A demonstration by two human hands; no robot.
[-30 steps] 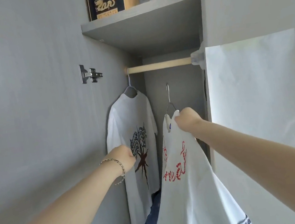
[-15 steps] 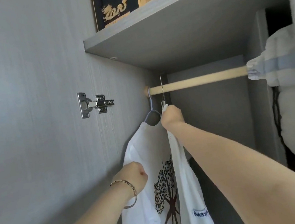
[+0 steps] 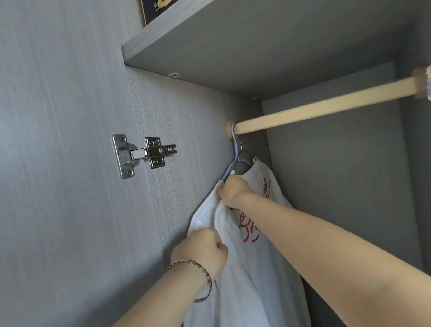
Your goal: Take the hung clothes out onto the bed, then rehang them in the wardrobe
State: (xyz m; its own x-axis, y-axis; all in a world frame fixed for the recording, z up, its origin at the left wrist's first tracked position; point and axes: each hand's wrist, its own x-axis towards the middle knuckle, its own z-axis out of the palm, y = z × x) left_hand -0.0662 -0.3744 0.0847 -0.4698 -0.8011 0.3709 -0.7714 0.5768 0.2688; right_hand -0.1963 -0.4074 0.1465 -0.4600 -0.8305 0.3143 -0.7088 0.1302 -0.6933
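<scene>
Under rod, right hand grips hanger w/ white tee; left hand clutches tee fabric.

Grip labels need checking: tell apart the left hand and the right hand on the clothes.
The left hand sits lower, curled on a fold of white fabric; the right hand sits higher, gripping the red-printed shirt at its collar, by the hanger. The left hand's wrist wears a bracelet; the right hand's wrist is bare. Both hands are curled on cloth, backs toward the camera.
</scene>
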